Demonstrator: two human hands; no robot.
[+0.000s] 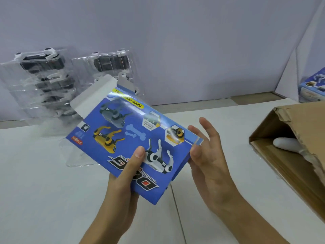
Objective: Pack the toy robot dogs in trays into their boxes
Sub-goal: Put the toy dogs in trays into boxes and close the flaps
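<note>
Two hands — left hand (128,175), right hand (207,152) — hold glossy flat blue box (133,138).

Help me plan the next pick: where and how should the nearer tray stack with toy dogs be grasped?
Judging by its pose, grip the nearer tray stack by its two upright side edges, coming from the front. It stands upright against the wall, its clear flat rims stick out past the dog, and the blue box held in the left hand covers its bottom.
</note>
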